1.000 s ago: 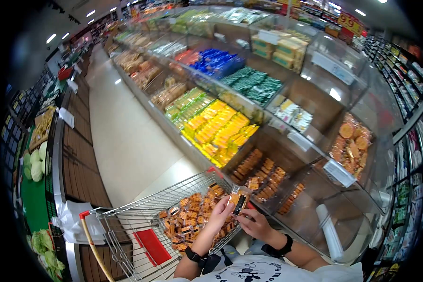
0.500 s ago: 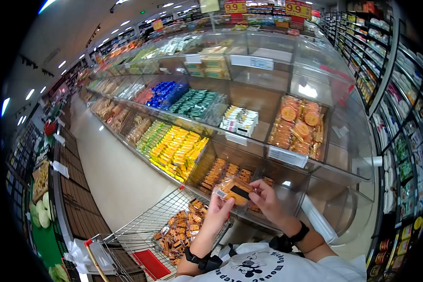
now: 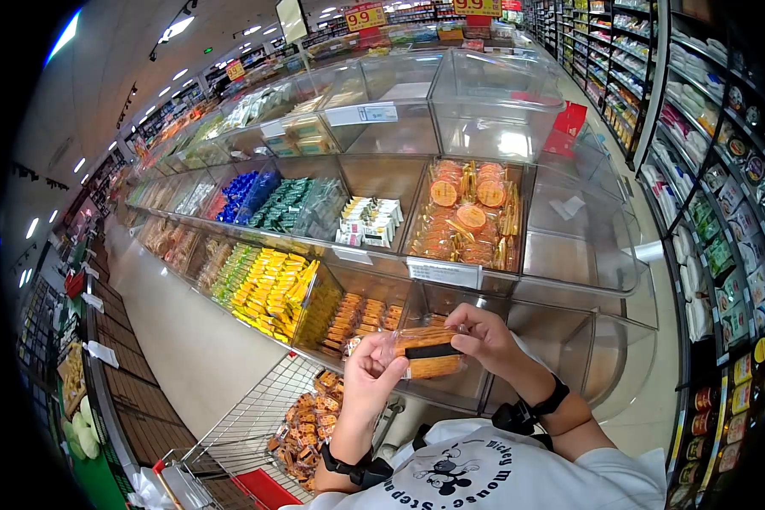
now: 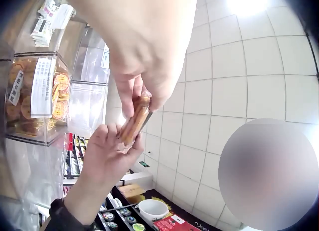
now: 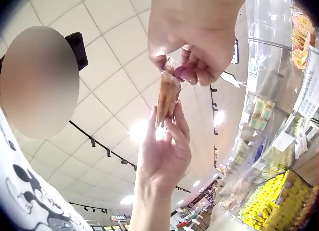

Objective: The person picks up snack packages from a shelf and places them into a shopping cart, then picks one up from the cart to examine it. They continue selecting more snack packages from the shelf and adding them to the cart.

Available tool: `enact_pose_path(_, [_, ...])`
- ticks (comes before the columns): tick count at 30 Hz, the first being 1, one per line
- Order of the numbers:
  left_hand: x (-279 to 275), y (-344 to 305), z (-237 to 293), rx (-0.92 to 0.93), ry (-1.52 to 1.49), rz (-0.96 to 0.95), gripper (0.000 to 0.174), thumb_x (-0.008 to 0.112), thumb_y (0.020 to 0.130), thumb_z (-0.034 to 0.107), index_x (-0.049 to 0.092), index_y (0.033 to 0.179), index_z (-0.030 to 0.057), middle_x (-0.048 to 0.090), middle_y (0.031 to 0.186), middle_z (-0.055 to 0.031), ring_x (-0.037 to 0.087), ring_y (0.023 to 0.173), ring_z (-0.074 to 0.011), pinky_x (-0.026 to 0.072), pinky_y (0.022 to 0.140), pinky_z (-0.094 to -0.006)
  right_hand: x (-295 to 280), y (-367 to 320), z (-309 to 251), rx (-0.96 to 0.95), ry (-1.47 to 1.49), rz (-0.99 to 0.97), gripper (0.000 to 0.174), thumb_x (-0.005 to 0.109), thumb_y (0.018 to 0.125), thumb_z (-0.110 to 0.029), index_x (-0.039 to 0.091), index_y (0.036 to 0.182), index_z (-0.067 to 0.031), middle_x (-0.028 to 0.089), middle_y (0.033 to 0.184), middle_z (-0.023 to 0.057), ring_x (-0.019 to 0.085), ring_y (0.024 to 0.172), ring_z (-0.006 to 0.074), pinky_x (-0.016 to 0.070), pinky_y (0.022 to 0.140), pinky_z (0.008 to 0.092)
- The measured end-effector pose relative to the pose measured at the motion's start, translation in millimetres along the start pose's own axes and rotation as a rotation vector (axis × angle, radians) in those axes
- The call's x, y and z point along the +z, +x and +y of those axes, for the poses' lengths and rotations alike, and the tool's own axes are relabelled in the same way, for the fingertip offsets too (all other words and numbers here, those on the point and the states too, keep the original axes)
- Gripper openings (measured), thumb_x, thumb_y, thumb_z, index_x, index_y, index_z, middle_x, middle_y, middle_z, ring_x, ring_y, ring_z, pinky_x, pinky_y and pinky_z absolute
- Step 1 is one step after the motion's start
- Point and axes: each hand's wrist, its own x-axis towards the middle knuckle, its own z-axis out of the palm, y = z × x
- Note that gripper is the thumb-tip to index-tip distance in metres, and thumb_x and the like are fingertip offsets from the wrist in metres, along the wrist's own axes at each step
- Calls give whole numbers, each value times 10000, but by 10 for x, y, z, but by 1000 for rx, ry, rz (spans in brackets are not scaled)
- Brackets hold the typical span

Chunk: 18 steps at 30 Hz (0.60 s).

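Observation:
Both hands hold up a clear packet of orange-brown biscuits with a black label, in front of the chest. At its left end my left hand pinches the wrapper between thumb and fingers. My right hand pinches the wrapper's upper right corner. Seen edge-on in the left wrist view, the packet is thin and lies between both hands' fingertips. The right wrist view shows crumpled film under the right fingers and the biscuits below it. Similar small packets lie heaped in the shopping cart at lower left.
Tiered clear bins stand ahead, with round orange biscuits, yellow packets and rows of brown-orange packets. A vegetable stand with a wooden side is at left, beyond the aisle floor. Stocked shelving lines the right.
The view has swung right and levelled. The packet has come up closer to the camera, its label now facing up, and the hands have moved apart to its two ends.

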Motion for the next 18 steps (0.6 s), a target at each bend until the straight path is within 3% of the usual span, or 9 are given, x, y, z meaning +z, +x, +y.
enact_pose_path(5, [94,65,-28,26,3,-36,277,516,713,-32,433,973,19,538,835,-25,509,732,-56,399,632,-168,-108,-14,27,-9,3,18,149,519,740,-117,452,843,-33,422,638,-35,382,541,10,308,458,158])
enact_pose_path(7, [37,135,-87,-49,55,-17,285,501,729,-23,413,997,19,536,851,-31,510,760,-67,412,655,-186,-125,7,109,-21,-13,55,153,525,734,-120,457,841,-34,430,627,-24,395,535,20,323,465,162])
enact_pose_path(10, [-110,304,-245,-173,-8,-48,286,437,793,70,350,1061,22,483,980,-81,503,856,-138,441,716,-268,30,54,169,-450,-721,319,139,532,715,-106,471,822,-41,419,584,0,417,504,66,352,479,172])
enact_pose_path(11, [-184,352,-315,-223,-51,-68,290,418,806,98,337,1074,21,463,1010,-91,498,876,-154,443,723,-285,39,67,248,-574,-830,333,179,563,676,-100,495,837,-65,429,639,15,439,530,107,380,519,193])
enact_pose_path(13, [-273,366,-355,-316,-235,-152,318,349,840,172,299,1110,11,412,1076,-115,480,925,-202,443,735,-313,12,77,370,-842,-1234,256,233,578,649,-118,507,869,-89,433,706,5,445,574,111,385,533,208])
enact_pose_path(14, [-262,349,-337,-272,-251,-181,321,343,842,172,294,1113,7,414,1074,-115,478,928,-201,444,735,-311,-13,71,445,-976,-1432,214,261,585,636,-127,513,885,-101,435,740,0,448,596,112,388,540,215])
enact_pose_path(15, [-224,314,-310,-231,-266,-210,325,338,843,173,290,1116,4,415,1073,-115,477,931,-200,444,734,-308,-51,60,552,-982,-1486,148,341,590,610,-170,512,938,-120,426,819,-6,446,658,99,388,570,230])
enact_pose_path(16, [-211,281,-300,-190,-283,-236,328,333,845,174,286,1119,1,417,1071,-115,475,934,-199,444,733,-305,-22,59,577,-988,-1448,146,347,597,607,-148,507,940,-116,427,794,0,444,656,114,380,580,243])
enact_pose_path(18, [-281,248,-354,-205,-148,-113,310,363,836,159,320,1097,-3,462,1014,-108,505,862,-185,451,706,-290,33,84,610,-1000,-1374,139,362,613,600,-105,497,943,-106,428,743,12,439,650,145,362,600,269])
